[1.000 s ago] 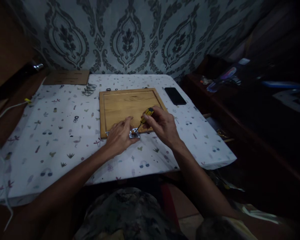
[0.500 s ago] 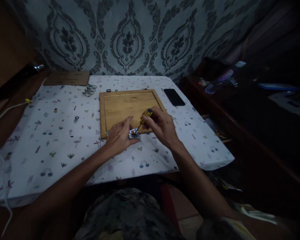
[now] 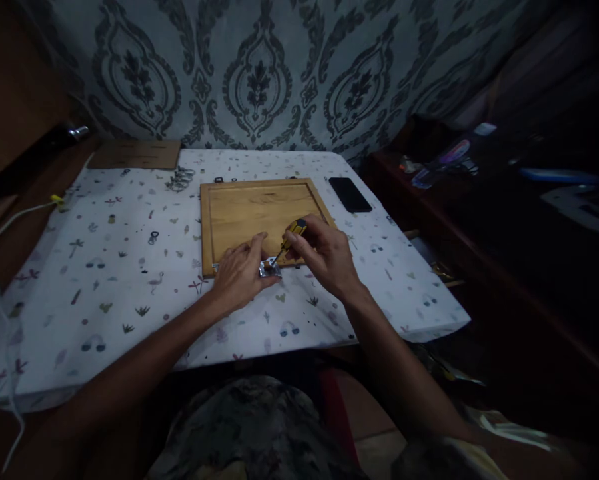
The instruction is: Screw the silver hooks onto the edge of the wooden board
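We see the right hand (image 3: pixel 332 259) with its grip closed around the yellow and black handle of a screwdriver (image 3: pixel 295 231). The fingers and thumb pinch it, and it leans, with its thin end pointing down at a shiny metal piece (image 3: pixel 270 268). The left hand (image 3: pixel 236 275) lies over the near edge of the wooden board (image 3: pixel 254 210). Its thumb and first finger are spread apart, with the thumb right by the metal piece. We cannot tell how tight that grip is, because the fingers hide part of it.

The metal piece sits at the near edge of the board, between our two hands. The board lies flat on the desk (image 3: pixel 179 320), which has a white cloth with little pictures on it.

Just past the board's right side, we see a black phone (image 3: pixel 350 195) lying flat. Near its far left corner there is a small heap of metal bits (image 3: pixel 180 179). Behind them lies a flat brown piece of cardboard (image 3: pixel 135 154), close to the wall (image 3: pixel 257 80) with its big leafy shapes.
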Demonstrator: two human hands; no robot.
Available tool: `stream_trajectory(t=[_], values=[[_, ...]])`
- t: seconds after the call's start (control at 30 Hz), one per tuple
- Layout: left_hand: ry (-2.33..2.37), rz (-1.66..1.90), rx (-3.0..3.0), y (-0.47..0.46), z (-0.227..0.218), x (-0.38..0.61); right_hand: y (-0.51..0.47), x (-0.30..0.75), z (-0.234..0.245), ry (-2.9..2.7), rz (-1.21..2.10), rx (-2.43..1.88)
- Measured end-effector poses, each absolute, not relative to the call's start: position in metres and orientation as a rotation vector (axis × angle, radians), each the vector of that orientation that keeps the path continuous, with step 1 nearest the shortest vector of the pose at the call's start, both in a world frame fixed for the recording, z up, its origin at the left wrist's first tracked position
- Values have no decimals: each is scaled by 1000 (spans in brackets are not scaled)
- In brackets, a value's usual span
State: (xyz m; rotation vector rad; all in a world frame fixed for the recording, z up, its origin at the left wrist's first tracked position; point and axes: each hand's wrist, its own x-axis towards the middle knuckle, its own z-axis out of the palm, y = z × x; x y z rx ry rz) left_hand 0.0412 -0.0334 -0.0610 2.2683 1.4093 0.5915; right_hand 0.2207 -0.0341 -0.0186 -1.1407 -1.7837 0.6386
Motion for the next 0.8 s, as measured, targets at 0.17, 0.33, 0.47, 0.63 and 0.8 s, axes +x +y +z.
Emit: stream_trajectory(t=[0.17, 0.33, 0.47, 0.63, 0.8], values=[[1428, 558, 2269, -34, -60, 42, -34, 221, -25, -1613, 576, -1130], [1420, 561, 2292, -33, -63, 42, -32, 222, -30, -1573, 561, -1146], [1418, 547, 2287, -33, -64, 41, -30, 220, -32, -1597, 554, -1154], [1415, 534, 2291, -33, -63, 41, -30, 217, -30, -1624, 550, -1146], [1436, 504, 2314, -33, -62, 43, -30, 216, -26, -1677, 536, -1140]])
